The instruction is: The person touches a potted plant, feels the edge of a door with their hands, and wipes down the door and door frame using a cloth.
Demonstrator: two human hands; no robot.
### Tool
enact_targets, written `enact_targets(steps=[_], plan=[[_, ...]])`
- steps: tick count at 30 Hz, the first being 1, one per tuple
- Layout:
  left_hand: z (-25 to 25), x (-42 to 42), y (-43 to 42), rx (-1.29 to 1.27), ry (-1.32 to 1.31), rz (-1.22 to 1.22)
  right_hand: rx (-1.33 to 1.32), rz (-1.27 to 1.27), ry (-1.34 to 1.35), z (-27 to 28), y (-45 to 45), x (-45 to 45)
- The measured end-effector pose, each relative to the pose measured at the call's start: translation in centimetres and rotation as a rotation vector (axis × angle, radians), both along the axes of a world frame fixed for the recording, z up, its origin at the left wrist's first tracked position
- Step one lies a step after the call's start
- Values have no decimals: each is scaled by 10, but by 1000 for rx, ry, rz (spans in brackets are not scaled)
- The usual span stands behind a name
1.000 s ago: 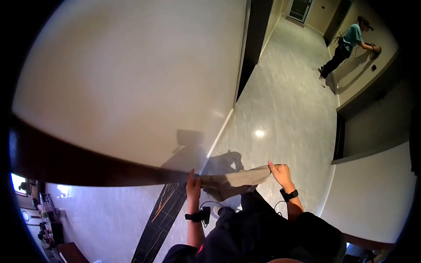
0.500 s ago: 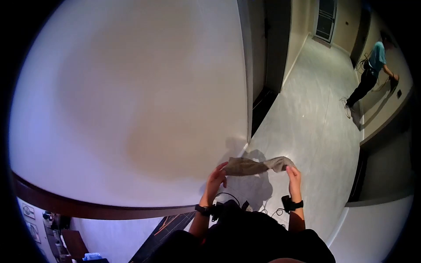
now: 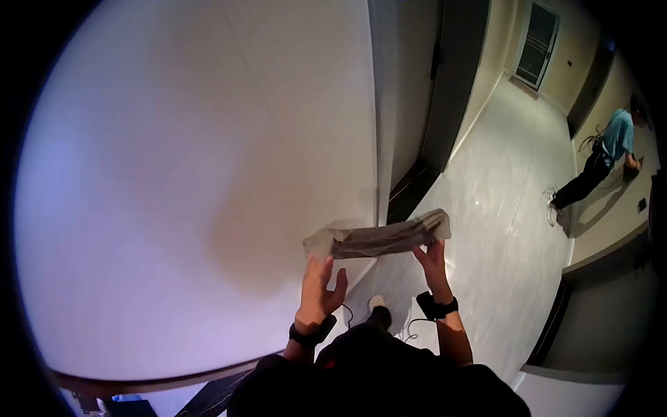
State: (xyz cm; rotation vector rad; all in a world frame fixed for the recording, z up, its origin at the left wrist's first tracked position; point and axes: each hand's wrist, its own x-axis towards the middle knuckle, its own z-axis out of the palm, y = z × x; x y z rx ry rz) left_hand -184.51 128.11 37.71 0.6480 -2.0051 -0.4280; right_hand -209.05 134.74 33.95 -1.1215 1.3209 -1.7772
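A folded grey-brown cloth is stretched between both hands in front of the body, close to the white wall. My left hand is at the cloth's left end, its fingertips on or behind the fabric and its thumb standing apart. At the right end, my right hand has the cloth's lower edge between thumb and fingers. Each wrist wears a black band with a dark device.
A large white wall fills the left side. A dark doorway stands beyond it. Along the tiled hallway floor, a person in a teal shirt leans to the right wall, hands on a dark item. Thin cables hang near my legs.
Both hands and the cloth have risen in view, and the cloth is spread wider. My left hand's thumb has moved away from the fabric. The view has shifted, with the doorway now nearer.
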Motion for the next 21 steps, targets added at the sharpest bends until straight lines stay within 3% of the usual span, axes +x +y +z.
enact_targets(steps=[2, 4, 8, 10, 12, 14, 16, 17, 18, 19, 20, 21], plan=[[24, -59, -15, -194, 142, 157, -42, 58, 164, 32, -20, -46], [33, -100, -46, -41, 170, 185, -98, 189, 333, 24, -55, -78], [61, -150, -36, -67, 326, 149, -169, 279, 245, 19, -40, -96], [80, -185, -72, -100, 294, 122, -199, 281, 233, 23, -86, -123], [89, -206, -88, -4, 267, 242, -202, 281, 471, 24, -131, -145], [84, -226, -98, -32, 304, 340, -325, 313, 334, 56, -181, -150], [86, -242, -92, -96, 71, 560, -385, 617, 605, 80, -216, -167], [73, -245, -101, -339, -101, 765, -401, 686, 595, 98, -231, -171], [71, -252, -103, -345, -112, 844, -677, 609, 784, 120, -244, -165], [73, -256, -108, -405, 130, 780, -840, 581, 843, 125, -260, -157], [73, -256, -120, -435, 165, 798, -1005, 539, 895, 131, -276, -148], [73, -256, -131, -466, 200, 817, -924, 685, 789, 119, -291, -136]])
